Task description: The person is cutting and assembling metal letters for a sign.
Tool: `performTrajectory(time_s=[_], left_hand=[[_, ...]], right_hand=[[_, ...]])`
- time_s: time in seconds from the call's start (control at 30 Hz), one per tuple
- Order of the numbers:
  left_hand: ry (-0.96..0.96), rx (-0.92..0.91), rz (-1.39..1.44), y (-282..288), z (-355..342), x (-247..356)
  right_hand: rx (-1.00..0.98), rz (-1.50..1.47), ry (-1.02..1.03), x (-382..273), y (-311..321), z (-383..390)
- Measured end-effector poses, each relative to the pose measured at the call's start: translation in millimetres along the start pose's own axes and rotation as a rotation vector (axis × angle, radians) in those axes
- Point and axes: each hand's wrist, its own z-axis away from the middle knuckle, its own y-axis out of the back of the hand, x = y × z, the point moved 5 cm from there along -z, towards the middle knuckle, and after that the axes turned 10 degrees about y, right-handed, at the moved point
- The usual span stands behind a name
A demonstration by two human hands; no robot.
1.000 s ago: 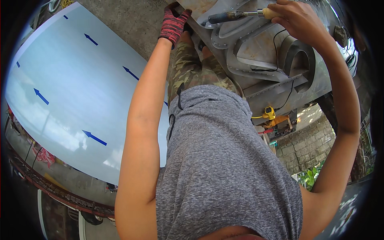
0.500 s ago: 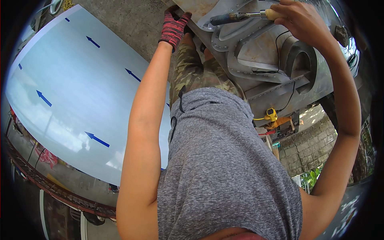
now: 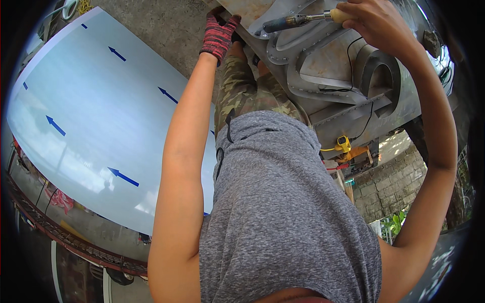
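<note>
My right hand [image 3: 376, 25] is closed round the pale wooden handle [image 3: 341, 15] of a soldering iron [image 3: 298, 21]. The iron's thick dark tip points left, over grey sheet-metal shapes [image 3: 318, 53] with curved, upright walls and tabbed edges. My left hand [image 3: 219, 36] wears a red and black knit glove with dark fingertips. It is at the left edge of the metal work surface, thumb and fingers curved apart with a gap between them. Whether its fingertips touch the metal edge is hard to tell.
A black cord [image 3: 349, 65] lies across the metal, and another runs down to a yellow socket [image 3: 343, 144] below its edge. To my left is a large glossy pale-blue panel [image 3: 116, 111] with dark blue arrows. A block wall [image 3: 386, 184] stands at lower right.
The soldering iron and my right hand have shifted very slightly to the left. My left hand stays in nearly the same place.
</note>
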Motion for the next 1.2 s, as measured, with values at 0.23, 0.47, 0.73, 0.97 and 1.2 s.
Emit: performTrajectory(time_s=[0.23, 0.47, 0.73, 0.97, 1.2], left_hand=[[-0.008, -0.017, 0.006, -5, 0, 5], [0.022, -0.008, -0.021, 1, 3, 3], [0.013, 0.005, 0.012, 4, 2, -1], [-0.004, -0.018, 0.045, -1, 3, 5], [0.022, -0.016, 0.025, 0, 0, 0]], right_hand=[[0.445, -0.132, 0.396, 8, -22, -2], [-0.189, 0.158, 0.019, -19, 14, -16], [-0.143, 0.092, 0.039, 6, -2, -15], [1.000, -0.326, 0.844, 13, -20, 2], [-0.177, 0.126, 0.039, -10, 6, -11]])
